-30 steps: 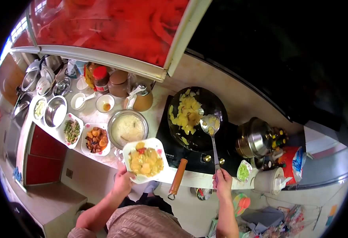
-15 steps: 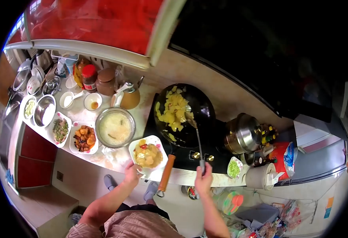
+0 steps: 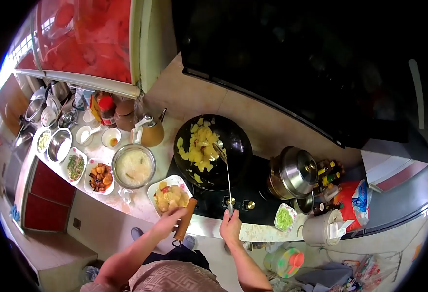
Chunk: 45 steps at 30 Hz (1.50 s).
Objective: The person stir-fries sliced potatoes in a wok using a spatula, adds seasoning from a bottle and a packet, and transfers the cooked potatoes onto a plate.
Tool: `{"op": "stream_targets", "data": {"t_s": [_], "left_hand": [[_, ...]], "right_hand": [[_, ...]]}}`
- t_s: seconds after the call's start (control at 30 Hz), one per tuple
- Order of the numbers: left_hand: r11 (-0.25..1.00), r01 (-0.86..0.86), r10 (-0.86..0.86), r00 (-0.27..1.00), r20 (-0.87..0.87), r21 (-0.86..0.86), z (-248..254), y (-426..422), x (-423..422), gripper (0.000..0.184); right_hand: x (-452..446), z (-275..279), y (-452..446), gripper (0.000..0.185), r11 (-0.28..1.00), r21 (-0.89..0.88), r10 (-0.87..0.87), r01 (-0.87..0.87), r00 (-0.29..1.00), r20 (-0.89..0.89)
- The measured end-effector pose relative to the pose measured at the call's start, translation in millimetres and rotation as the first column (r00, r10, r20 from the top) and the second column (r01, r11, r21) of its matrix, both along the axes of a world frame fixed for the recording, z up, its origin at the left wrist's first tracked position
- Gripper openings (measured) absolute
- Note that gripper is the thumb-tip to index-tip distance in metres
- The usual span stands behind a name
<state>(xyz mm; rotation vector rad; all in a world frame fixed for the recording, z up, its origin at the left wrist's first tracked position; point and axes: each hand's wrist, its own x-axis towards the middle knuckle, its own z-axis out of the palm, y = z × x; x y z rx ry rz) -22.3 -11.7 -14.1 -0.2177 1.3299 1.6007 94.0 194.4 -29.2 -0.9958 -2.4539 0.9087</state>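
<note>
A black wok (image 3: 236, 141) stands on the stove with yellow slices that look like potato (image 3: 201, 148) in its left half. My right hand (image 3: 230, 228) is closed around the handle of a metal spatula (image 3: 229, 181), whose blade rests among the slices. Slightly blurred, my left hand (image 3: 171, 221) has its fingers stretched toward the wok's wooden handle (image 3: 186, 218); contact with it is unclear. Just beyond that hand, a white bowl (image 3: 152, 191) of pale yellow food with red bits sits on the counter.
Left along the counter are a pot of cloudy liquid (image 3: 133, 165), a dish of browned chunks (image 3: 100, 177), a dish of green food (image 3: 75, 165) and a kettle (image 3: 151, 132). A lidded steel pot (image 3: 296, 173) and a chopped-greens dish (image 3: 285, 217) stand right. The range hood (image 3: 272, 73) hangs above.
My left hand has let go of the white bowl, now on the counter, and moved to the wok handle. The spatula blade has shifted within the wok. The camera view has turned slightly.
</note>
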Motion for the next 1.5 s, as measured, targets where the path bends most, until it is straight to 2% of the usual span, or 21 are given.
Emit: {"op": "stream_targets", "data": {"t_s": [0.03, 0.1, 0.2, 0.3, 0.37, 0.5, 0.57, 0.63, 0.7, 0.77, 0.83, 0.87, 1.0, 1.07, 1.17, 1.2, 1.23, 1.3, 1.33, 1.43, 1.5], "left_hand": [[0.995, 0.02, -0.033, 0.99, 0.136, 0.097, 16, 14, -4, 0.042], [0.976, 0.128, -0.161, 0.969, 0.188, 0.175, 11, 32, -10, 0.028], [0.991, 0.075, -0.09, 0.986, 0.142, 0.11, 15, 41, 0, 0.017], [0.982, 0.142, -0.149, 0.988, 0.044, 0.127, 10, 34, -1, 0.018], [0.979, 0.138, -0.147, 0.988, 0.051, 0.148, 10, 28, -3, 0.016], [0.979, 0.144, -0.15, 0.988, 0.034, 0.144, 10, 26, 5, 0.014], [0.979, 0.146, -0.152, 0.988, 0.037, 0.142, 15, 26, 3, 0.014], [0.98, 0.147, -0.154, 0.987, 0.051, 0.133, 13, 24, 8, 0.013], [0.978, 0.163, -0.164, 0.987, -0.002, 0.134, 9, 29, 8, 0.014], [0.977, 0.177, -0.178, 0.984, 0.001, 0.12, 9, 26, 5, 0.015], [0.976, 0.197, -0.198, 0.98, 0.007, 0.095, 11, 20, 7, 0.015], [0.979, 0.166, -0.17, 0.985, 0.02, 0.115, 13, 18, 9, 0.015], [0.978, 0.172, -0.172, 0.985, -0.01, 0.122, 3, 9, 12, 0.014], [0.976, 0.184, -0.18, 0.983, -0.044, 0.114, 3, 4, 15, 0.014], [0.973, 0.218, -0.204, 0.967, -0.15, 0.08, 3, -1, 16, 0.013], [0.973, 0.221, -0.205, 0.961, -0.184, 0.071, 6, -1, 16, 0.014], [0.973, 0.224, -0.205, 0.954, -0.218, 0.064, 9, -1, 16, 0.014], [0.972, 0.232, -0.218, 0.948, -0.231, 0.037, 13, -1, 11, 0.015], [0.973, 0.229, -0.215, 0.947, -0.239, 0.033, 13, -2, 8, 0.015], [0.972, 0.235, -0.223, 0.94, -0.259, 0.019, 23, -6, 3, 0.015], [0.968, 0.252, -0.243, 0.935, -0.257, 0.004, 25, -9, 2, 0.015]], "right_hand": [[0, -7, -1, 0.031, 0.998, 0.065, -0.011, 0.011, 1.0, 0.005], [-7, -4, -3, 0.032, 0.998, 0.066, -0.02, 0.017, 0.999, 0.034], [-10, 0, -7, 0.032, 0.999, -0.01, -0.038, 0.037, 0.994, -0.102], [-15, 5, -7, 0.033, 1.0, 0.025, -0.019, 0.019, 1.0, 0.008], [-14, 10, -8, 0.034, 0.999, -0.004, -0.043, 0.043, 0.999, -0.003], [-8, 7, -6, 0.033, 0.998, 0.048, -0.042, 0.043, 0.999, -0.009], [-7, 12, -5, 0.032, 0.997, 0.034, -0.067, 0.073, 0.987, -0.145], [-4, 10, -1, 0.032, 0.997, 0.022, -0.068, 0.072, 0.987, -0.147], [-3, 16, 7, 0.034, 0.996, -0.048, -0.076, 0.075, 0.997, -0.013], [-2, 24, 12, 0.034, 0.996, -0.016, -0.088, 0.087, 0.995, -0.049], [-11, 54, 12, 0.031, 0.998, -0.023, -0.063, 0.06, 0.99, -0.124], [-23, 79, 8, 0.033, 0.998, 0.029, -0.044, 0.051, 0.977, -0.21], [-62, 82, 35, 0.04, 0.995, 0.103, 0.023, 0.003, 0.969, -0.247], [-82, 88, 36, 0.045, 0.994, 0.11, 0.031, -0.024, 0.998, -0.062], [-99, 103, 15, 0.047, 0.998, 0.056, 0.039, -0.035, 0.997, -0.07], [-103, 98, 11, 0.047, 1.0, 0.0, 0.019, -0.019, 0.989, -0.15], [-104, 97, 4, 0.047, 1.0, -0.003, 0.02, -0.02, 0.988, -0.153], [-104, 106, -12, 0.046, 0.991, 0.018, 0.13, -0.129, 0.984, -0.125], [-99, 115, -16, 0.045, 0.984, 0.039, 0.171, -0.171, 0.985, 0.012], [-84, 116, -3, 0.044, 0.969, 0.135, 0.203, -0.208, 0.978, 0.048], [-88, 122, 4, 0.043, 0.974, 0.178, 0.146, -0.14, 0.989, -0.021]]}}
